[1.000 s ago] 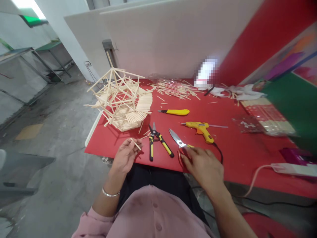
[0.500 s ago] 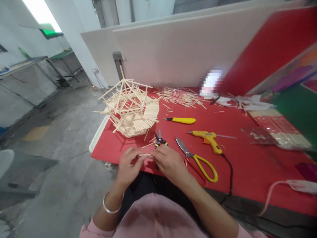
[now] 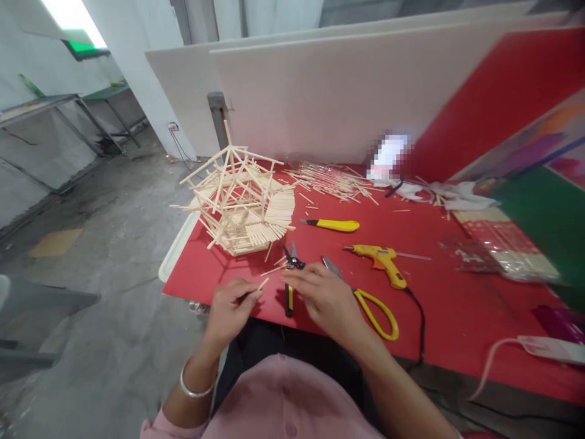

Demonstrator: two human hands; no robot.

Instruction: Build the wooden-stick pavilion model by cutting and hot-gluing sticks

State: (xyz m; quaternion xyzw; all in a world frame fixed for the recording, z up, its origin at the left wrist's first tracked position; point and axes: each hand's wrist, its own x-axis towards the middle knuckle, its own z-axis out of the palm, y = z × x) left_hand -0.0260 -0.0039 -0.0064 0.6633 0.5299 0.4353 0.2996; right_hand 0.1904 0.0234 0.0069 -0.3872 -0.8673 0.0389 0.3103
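Red covers the tabletop, backed by pale boards with a red panel to the right; no brand or writing can be read anywhere, and one small patch by the wall is blurred out. At the near edge, the left hand is closed narrow, pinching a short wooden stick between thumb and fingertips, the stick's free end tilted up toward the black-and-yellow cutters just beside it. The right hand hovers loosely spread and holds nothing, lying over part of the cutters and hiding the middle of the yellow-handled scissors. Behind stand a stick-built model, a yellow utility knife, a yellow glue gun with its black cord, and a scatter of loose sticks.
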